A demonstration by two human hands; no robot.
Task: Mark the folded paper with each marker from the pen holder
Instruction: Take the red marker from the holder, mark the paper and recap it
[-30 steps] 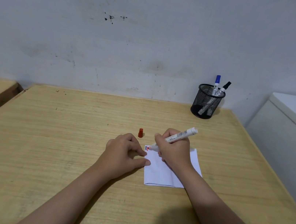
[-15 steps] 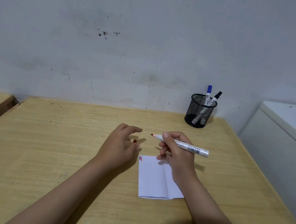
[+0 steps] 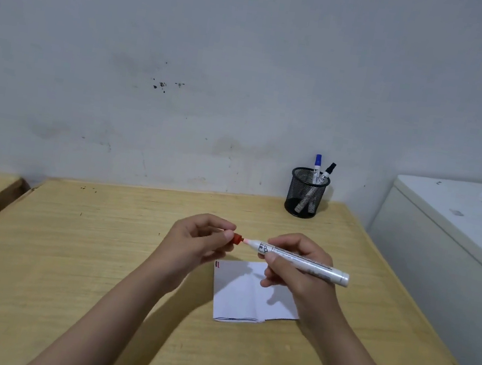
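- Right hand [image 3: 298, 272] is closed around the marker [image 3: 303, 259], whose tip points to 9 o'clock.
- Left hand [image 3: 196, 243] pinches the red cap [image 3: 237, 239] at that tip.
- Folded paper [image 3: 244, 295] lies on the table [image 3: 97, 254] beneath the hands.
- Pen holder [image 3: 307, 193] stands at 1 o'clock with two markers.

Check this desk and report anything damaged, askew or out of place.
Nothing stands out. The folded paper lies flat on the desk, two markers stand in the pen holder, and the hands are bringing the red cap to the marker.
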